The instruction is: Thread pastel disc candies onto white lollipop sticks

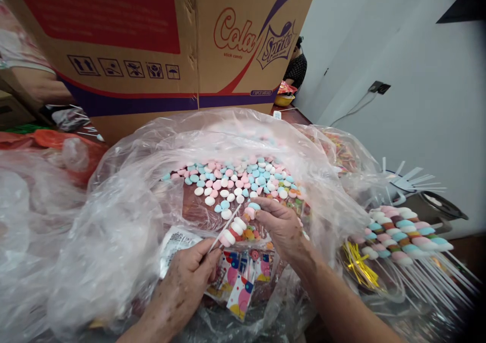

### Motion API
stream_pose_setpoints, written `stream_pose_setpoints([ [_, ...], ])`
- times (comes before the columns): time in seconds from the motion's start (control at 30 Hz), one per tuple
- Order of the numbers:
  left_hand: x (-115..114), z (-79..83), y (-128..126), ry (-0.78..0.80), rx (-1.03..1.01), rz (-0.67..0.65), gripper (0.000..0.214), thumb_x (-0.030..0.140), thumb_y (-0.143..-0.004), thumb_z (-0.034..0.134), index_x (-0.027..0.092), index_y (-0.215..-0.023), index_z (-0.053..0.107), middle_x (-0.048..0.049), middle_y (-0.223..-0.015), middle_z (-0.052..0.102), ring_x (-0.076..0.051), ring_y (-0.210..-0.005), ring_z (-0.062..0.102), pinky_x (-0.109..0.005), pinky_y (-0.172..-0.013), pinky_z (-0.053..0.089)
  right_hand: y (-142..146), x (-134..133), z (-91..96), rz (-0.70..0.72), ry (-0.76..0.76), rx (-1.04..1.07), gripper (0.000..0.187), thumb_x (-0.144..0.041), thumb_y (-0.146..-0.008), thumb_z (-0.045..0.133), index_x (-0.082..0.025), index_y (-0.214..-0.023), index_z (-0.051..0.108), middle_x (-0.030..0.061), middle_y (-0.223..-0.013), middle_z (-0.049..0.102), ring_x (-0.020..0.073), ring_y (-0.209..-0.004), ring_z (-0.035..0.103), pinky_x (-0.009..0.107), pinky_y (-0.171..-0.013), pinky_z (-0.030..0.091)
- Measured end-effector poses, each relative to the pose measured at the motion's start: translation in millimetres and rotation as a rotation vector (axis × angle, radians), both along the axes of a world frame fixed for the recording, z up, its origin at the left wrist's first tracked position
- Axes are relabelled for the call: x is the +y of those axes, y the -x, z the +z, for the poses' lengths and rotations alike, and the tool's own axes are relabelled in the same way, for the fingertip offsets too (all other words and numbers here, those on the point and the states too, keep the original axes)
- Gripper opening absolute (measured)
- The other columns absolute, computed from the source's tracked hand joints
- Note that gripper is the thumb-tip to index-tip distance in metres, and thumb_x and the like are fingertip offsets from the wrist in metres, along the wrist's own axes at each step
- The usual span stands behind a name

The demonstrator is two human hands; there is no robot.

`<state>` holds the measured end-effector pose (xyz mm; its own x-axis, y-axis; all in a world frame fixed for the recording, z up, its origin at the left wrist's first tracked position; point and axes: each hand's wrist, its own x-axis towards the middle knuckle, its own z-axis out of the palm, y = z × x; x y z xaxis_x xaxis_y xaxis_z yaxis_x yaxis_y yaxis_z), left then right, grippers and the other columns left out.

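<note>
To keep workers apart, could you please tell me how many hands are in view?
2. The left hand pinches a thin white stick at lower centre; the right hand touches candies in the plastic bag. The far person shows no hands.

Two hands: one left hand (182,282), one right hand (281,226); one stick (234,215); one cardboard box (159,44); one clear bag (125,206) of loose sweets (235,178), too many to count; about three printed wrappers (241,295); one heap of finished skewers (402,234), number unclear.

Light: bright, even, soft daylight.
Glare: sheen on the clear crinkled plastic bag (125,201).
Edges: wide-angle bending, dark lower-right corner.
</note>
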<state>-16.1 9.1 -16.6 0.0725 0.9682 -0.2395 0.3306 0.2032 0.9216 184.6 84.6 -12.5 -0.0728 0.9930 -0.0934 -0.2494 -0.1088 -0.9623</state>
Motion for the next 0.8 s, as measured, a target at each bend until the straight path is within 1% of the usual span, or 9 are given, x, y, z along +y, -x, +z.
stream_pose_setpoints([
  [0.13,-1.5,1.5,-3.1,-0.016,0.003,0.026,0.032,0.043,-0.088,0.05,0.021,-0.067,0.059,0.0057,-0.049,0.048,-0.014,-0.049,0.044,-0.024,-0.051,0.031,-2.6,-3.1,-10.6,-0.015,-0.083,-0.224,0.033,-0.035,-0.074,0.079,-0.027,-0.105,0.078,0.0006,-0.101,0.078,0.0214,-0.094,0.07,0.039,-0.089,0.055],
  [0.2,-1.7,3.1,-5.3,-0.019,0.002,0.029,0.033,0.043,-0.088,0.049,0.022,-0.063,0.055,0.0054,-0.049,0.047,-0.014,-0.049,0.043,-0.024,-0.05,0.031,-2.8,-4.8,-10.8,0.012,-0.114,-0.316,0.033,-0.039,-0.078,0.076,-0.028,-0.109,0.077,0.0006,-0.105,0.077,0.023,-0.098,0.07,0.04,-0.091,0.056],
  [0.27,-1.3,3.4,-6.8,-0.018,-0.011,0.035,0.035,0.044,-0.088,0.048,0.021,-0.062,0.053,0.0054,-0.05,0.046,-0.014,-0.049,0.042,-0.024,-0.05,0.031,-2.1,-6.3,-6.1,0.026,-0.167,-0.384,0.031,-0.039,-0.081,0.072,-0.029,-0.109,0.077,0.0004,-0.106,0.077,0.0232,-0.096,0.071,0.04,-0.089,0.058],
  [0.33,-0.6,2.0,-7.2,-0.027,-0.036,0.056,0.033,0.044,-0.088,0.049,0.021,-0.067,0.058,0.0057,-0.051,0.045,-0.014,-0.05,0.041,-0.024,-0.05,0.031,-1.5,-7.2,1.9,0.04,-0.278,-0.462,0.027,-0.035,-0.083,0.069,-0.03,-0.108,0.077,0.0,-0.105,0.077,0.0226,-0.094,0.073,0.038,-0.087,0.059],
  [0.43,-0.2,-1.3,-6.6,-0.03,-0.056,0.075,0.03,0.045,-0.086,0.052,0.019,-0.085,0.069,0.0058,-0.054,0.045,-0.014,-0.053,0.04,-0.024,-0.051,0.031,-2.5,-6.9,13.3,0.076,-0.524,-0.607,0.027,-0.026,-0.086,0.062,-0.03,-0.109,0.077,0.0001,-0.106,0.077,0.0212,-0.095,0.073,0.035,-0.089,0.059],
  [0.53,-0.7,-4.6,-5.8,-0.001,-0.057,0.06,0.034,0.047,-0.086,0.053,0.019,-0.088,0.072,0.006,-0.053,0.043,-0.014,-0.052,0.039,-0.024,-0.05,0.029,-4.6,-5.6,16.7,0.127,-0.677,-0.734,0.03,-0.022,-0.088,0.056,-0.028,-0.111,0.076,0.002,-0.107,0.077,0.0201,-0.097,0.073,0.033,-0.089,0.059],
  [0.6,-0.9,-7.0,-5.3,0.002,-0.061,0.067,0.035,0.048,-0.086,0.053,0.019,-0.089,0.073,0.0062,-0.053,0.043,-0.014,-0.052,0.039,-0.023,-0.049,0.028,-5.0,-5.6,14.6,0.16,-0.71,-0.775,0.032,-0.02,-0.09,0.054,-0.026,-0.113,0.075,0.0034,-0.108,0.077,0.0196,-0.098,0.073,0.032,-0.088,0.058],
  [0.7,-0.4,-9.6,-4.1,-0.007,-0.052,0.085,0.036,0.048,-0.086,0.054,0.018,-0.095,0.072,0.0059,-0.054,0.046,-0.014,-0.053,0.041,-0.022,-0.05,0.03,-3.6,-7.2,10.5,0.191,-0.705,-0.781,0.034,-0.019,-0.091,0.051,-0.026,-0.116,0.073,0.0034,-0.108,0.077,0.0188,-0.098,0.072,0.032,-0.089,0.058],
  [0.8,0.6,-9.4,-3.0,-0.022,-0.062,0.088,0.034,0.049,-0.085,0.055,0.019,-0.081,0.069,0.0055,-0.052,0.047,-0.013,-0.051,0.042,-0.022,-0.049,0.032,-1.5,-9.3,10.8,0.196,-0.662,-0.768,0.033,-0.023,-0.093,0.05,-0.026,-0.118,0.072,0.0034,-0.108,0.076,0.0186,-0.1,0.072,0.031,-0.089,0.057],
])
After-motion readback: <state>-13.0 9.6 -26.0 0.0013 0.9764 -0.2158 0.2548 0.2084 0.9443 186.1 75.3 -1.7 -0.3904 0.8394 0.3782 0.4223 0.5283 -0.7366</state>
